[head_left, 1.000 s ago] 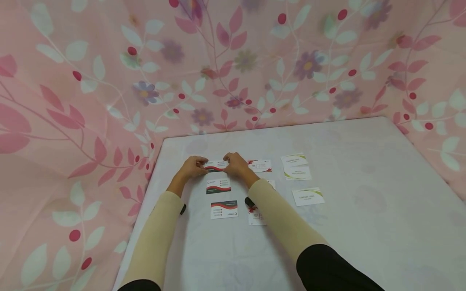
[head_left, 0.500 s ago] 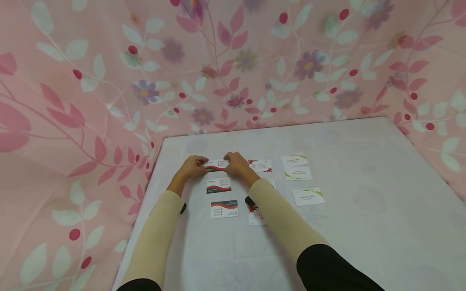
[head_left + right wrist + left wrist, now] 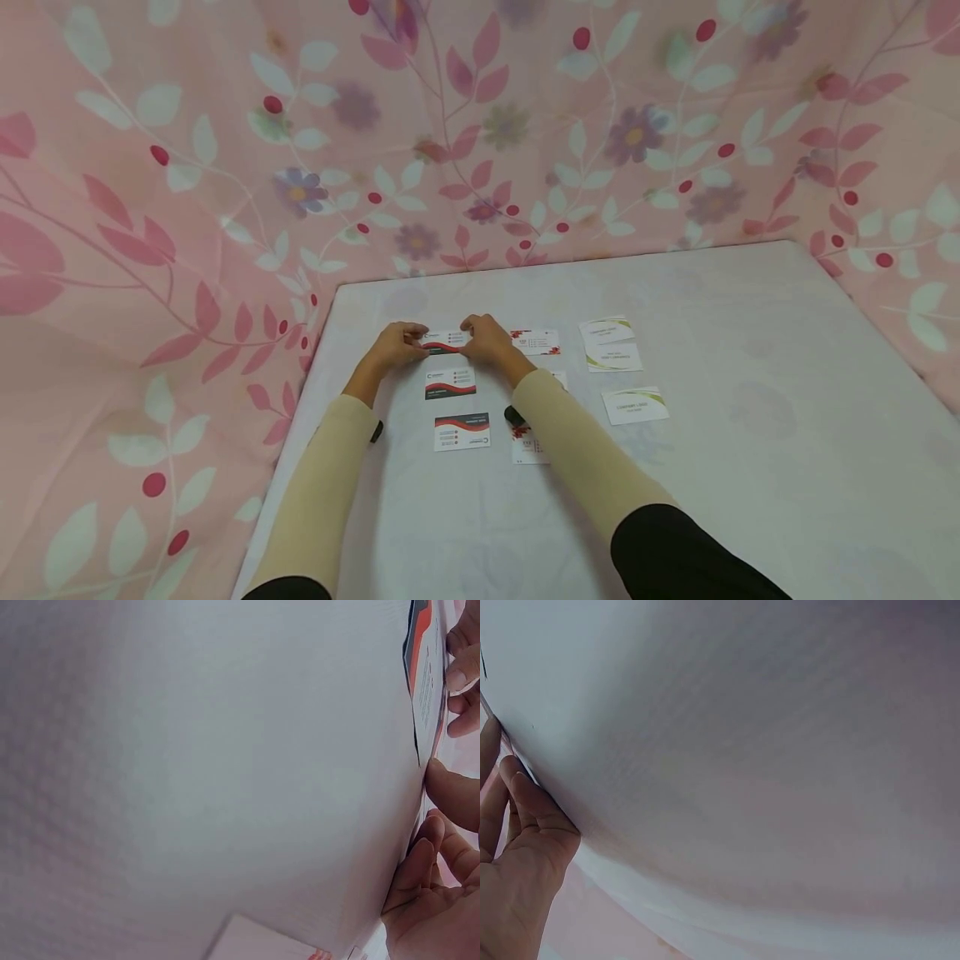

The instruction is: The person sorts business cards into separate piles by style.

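In the head view a business card [image 3: 446, 338], white with a red wave and dark band, lies at the table's far left. My left hand [image 3: 395, 344] holds its left end, thumb at the near corner and fingertips at the far one. Opposite, my right hand [image 3: 488, 341] grips the right end the same way and covers part of it. Two more cards of this design lie nearer me, a middle card [image 3: 451, 384] and a lower card [image 3: 462, 432], whose print is turned round. In the right wrist view, fingertips of both hands meet the card's edges.
Right of these lie red-floral cards [image 3: 537, 342], partly hidden by my right sleeve [image 3: 581, 450]. Farther right are green-and-white cards [image 3: 613, 357], two overlapping, and a separate one [image 3: 634, 406]. A white cloth covers the table [image 3: 750, 375]; a pink floral curtain [image 3: 480, 125] stands behind.
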A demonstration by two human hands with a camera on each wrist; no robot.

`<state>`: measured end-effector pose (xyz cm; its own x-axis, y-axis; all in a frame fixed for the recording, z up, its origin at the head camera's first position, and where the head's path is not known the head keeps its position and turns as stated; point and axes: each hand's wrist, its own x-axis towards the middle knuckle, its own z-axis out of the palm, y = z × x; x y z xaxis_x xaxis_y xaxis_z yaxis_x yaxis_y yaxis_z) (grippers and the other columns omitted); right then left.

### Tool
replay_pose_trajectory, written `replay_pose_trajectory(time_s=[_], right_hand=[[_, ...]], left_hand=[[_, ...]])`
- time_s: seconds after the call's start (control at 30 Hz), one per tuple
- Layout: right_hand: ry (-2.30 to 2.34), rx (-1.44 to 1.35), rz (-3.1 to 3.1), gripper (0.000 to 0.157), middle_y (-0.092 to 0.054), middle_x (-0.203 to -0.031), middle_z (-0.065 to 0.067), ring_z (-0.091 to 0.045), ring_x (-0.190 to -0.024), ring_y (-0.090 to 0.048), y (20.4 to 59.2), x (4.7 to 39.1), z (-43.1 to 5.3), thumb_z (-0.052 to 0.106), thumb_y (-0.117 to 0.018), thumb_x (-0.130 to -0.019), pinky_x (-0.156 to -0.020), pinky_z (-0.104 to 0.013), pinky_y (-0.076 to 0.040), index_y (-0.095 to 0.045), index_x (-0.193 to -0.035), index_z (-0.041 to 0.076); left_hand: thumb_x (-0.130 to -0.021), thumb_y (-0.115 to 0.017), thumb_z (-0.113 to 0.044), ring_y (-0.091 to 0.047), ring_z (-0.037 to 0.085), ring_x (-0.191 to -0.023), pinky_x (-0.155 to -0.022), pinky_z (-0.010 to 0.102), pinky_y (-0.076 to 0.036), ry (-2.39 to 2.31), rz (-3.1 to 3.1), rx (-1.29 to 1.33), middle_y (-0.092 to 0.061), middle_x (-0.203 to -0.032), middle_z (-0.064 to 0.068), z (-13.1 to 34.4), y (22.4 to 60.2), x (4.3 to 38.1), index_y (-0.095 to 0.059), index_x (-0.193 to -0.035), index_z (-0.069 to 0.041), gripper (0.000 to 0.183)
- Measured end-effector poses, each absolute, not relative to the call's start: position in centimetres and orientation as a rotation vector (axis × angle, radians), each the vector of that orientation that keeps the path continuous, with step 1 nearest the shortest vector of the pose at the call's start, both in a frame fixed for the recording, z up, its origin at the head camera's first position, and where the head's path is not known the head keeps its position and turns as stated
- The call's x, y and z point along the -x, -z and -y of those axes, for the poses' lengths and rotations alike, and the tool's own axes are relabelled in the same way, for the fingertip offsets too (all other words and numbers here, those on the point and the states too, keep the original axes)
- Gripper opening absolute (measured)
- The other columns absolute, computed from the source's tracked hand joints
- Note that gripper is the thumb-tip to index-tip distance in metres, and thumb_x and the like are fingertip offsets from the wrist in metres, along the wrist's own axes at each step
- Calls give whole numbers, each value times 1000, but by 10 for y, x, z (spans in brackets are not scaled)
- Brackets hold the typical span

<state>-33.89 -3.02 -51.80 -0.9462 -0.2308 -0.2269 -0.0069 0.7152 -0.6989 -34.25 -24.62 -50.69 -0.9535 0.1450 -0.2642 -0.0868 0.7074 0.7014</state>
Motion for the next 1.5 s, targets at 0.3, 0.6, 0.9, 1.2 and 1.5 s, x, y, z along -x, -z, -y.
replay_pose_trajectory(time_s=[0.3,0.6,0.9,1.2,1.5], right_hand=[[1166,229,-2527,58,-56,-125,-10,-25,-112,-55,511,336,24,31,-70,-92,-102,-42,-44,-44,-140,12],[1190,233,-2510,63,-56,-132,-16,-28,-120,-55,515,333,20,31,-69,-92,-106,-43,-43,-40,-142,6],[1050,366,-2589,61,-49,-134,-12,-25,-120,-54,517,326,12,34,-67,-92,-104,-41,-44,-42,-143,10],[804,636,-2721,83,-25,-161,-14,-33,-146,-31,492,319,-2,49,-64,-92,-116,-51,-31,-25,-156,13],[591,691,-2833,98,1,-167,-9,-35,-150,-23,492,302,-14,57,-66,-87,-113,-58,-31,-12,-160,20]], left_hand=[[-92,-71,-23,-52,26,-106,-81,30,-47,-1109,-2592,5,-57,-128,13,246,506,341,-60,-134,-11,45],[-89,-74,-33,-55,26,-108,-85,33,-48,-1128,-2656,-104,-59,-125,12,250,518,337,-60,-134,-12,51],[-91,-71,-29,-57,31,-106,-93,44,-47,-1053,-2715,-400,-57,-127,18,242,514,318,-59,-135,-9,49],[-93,-61,-49,-36,44,-139,-105,70,-31,-699,-2914,-580,-34,-156,20,243,489,316,-39,-151,-13,71],[-90,-57,-61,-21,47,-146,-107,73,-22,-427,-2970,-537,-10,-166,15,255,482,300,-25,-158,-24,84]])
